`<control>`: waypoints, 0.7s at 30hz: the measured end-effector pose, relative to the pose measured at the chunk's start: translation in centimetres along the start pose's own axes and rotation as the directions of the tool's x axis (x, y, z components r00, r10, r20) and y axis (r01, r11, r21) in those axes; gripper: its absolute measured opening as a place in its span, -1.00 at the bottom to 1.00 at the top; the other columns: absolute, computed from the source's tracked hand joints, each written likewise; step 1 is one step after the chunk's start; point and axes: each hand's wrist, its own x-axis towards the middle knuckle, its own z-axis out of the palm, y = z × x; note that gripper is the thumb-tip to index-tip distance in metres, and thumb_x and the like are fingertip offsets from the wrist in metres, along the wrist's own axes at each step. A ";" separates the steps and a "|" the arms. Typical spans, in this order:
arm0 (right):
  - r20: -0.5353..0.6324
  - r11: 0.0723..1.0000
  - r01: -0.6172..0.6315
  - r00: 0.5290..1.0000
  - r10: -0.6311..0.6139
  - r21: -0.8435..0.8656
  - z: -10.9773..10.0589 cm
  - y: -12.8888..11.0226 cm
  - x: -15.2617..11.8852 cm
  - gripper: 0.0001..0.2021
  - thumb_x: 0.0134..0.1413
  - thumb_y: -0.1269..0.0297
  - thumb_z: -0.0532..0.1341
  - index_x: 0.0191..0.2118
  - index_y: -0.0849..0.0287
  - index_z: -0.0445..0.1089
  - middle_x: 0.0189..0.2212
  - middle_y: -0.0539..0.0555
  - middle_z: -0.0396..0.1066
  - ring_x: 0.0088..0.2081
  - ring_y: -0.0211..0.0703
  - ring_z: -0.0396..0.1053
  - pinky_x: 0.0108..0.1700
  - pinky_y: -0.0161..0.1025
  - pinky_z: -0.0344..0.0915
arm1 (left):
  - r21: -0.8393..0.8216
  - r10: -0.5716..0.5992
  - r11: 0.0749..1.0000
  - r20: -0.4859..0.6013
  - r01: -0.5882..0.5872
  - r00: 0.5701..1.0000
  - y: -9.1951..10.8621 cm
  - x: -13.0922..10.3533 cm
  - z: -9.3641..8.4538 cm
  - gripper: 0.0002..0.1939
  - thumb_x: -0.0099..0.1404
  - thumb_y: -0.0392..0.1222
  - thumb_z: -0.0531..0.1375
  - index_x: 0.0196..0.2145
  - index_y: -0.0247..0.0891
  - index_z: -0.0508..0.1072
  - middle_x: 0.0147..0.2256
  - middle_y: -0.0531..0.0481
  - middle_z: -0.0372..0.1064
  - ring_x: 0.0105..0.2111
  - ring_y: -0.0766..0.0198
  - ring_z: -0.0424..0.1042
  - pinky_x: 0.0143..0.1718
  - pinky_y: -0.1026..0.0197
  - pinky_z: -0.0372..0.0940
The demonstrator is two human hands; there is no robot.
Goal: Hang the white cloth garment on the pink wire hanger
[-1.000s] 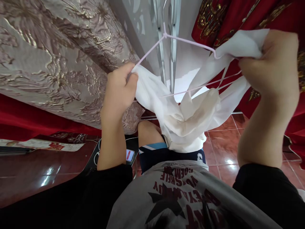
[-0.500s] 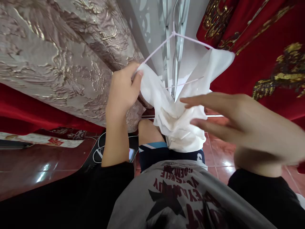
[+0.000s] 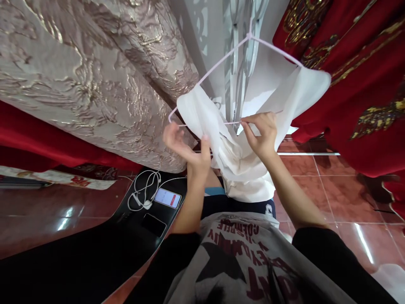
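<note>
One garment [image 3: 242, 171] hangs beside the loose left hand [image 3: 191, 150]; right hand [image 3: 262, 133] pinches its hanger [image 3: 225, 60].

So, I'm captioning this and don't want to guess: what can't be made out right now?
All in the head view:
Corner of the hanger beyond the right hand: under the white cloth.
The white cloth's full shape: lost in its folds.
Text on the lit phone: too small.
Pale item, lower right: cut off by the right edge.

Glare streaks thrown back by red floor tiles [image 3: 344, 198]; glints scattered across brocade fabric [image 3: 95, 84]. Left hand [image 3: 191, 154] slightly blurred. Detail lost in black sleeves [image 3: 335, 257]. Frame edges stretched by wide-angle distortion.
</note>
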 end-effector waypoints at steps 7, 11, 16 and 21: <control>-0.013 0.997 -0.074 0.997 0.074 -0.038 0.3 -0.3 0.1 -0.61 0.31 -0.11 0.16 -0.32 0.12 0.45 -0.41 0.03 0.44 -0.26 -0.17 0.31 0.00 -0.07 0.18 | 0.029 -0.349 0.937 0.154 0.348 0.925 -0.1 -4.5 2.1 -0.58 0.27 0.03 0.37 -0.04 -0.27 0.46 -0.15 -0.14 0.54 -0.14 0.07 0.55 -0.04 0.02 0.46; -0.028 0.998 -0.052 0.998 0.051 -0.046 -0.3 -0.3 -0.1 -0.64 0.32 -0.06 0.17 -0.34 0.12 0.43 -0.42 0.01 0.43 -0.28 -0.18 0.29 -0.05 -0.11 0.18 | -0.021 -0.334 0.940 0.150 0.340 0.931 0.7 -2.6 2.1 -0.87 0.31 -0.21 0.28 -0.19 -0.28 0.57 -0.22 -0.09 0.57 -0.14 0.11 0.58 0.02 0.05 0.46; -0.078 0.998 -0.018 0.997 0.013 -0.065 0.0 -0.9 -0.6 -0.69 0.34 0.01 0.18 -0.34 0.11 0.43 -0.45 -0.01 0.41 -0.30 -0.21 0.28 -0.06 -0.12 0.15 | 0.009 -0.303 0.952 0.182 0.307 0.935 2.0 -1.2 1.2 -0.87 0.31 -0.25 0.27 -0.17 -0.27 0.56 -0.15 -0.09 0.56 -0.06 0.13 0.57 0.05 0.09 0.46; -0.076 0.999 -0.033 0.997 0.029 -0.042 0.2 -1.1 -0.4 -0.68 0.34 0.01 0.17 -0.34 0.11 0.42 -0.44 -0.02 0.43 -0.30 -0.21 0.28 -0.05 -0.13 0.15 | -0.025 -0.349 0.933 0.194 0.360 0.917 2.5 -1.0 0.5 -0.81 0.30 -0.22 0.33 -0.14 -0.27 0.52 -0.21 -0.06 0.58 -0.17 0.15 0.59 -0.03 0.10 0.49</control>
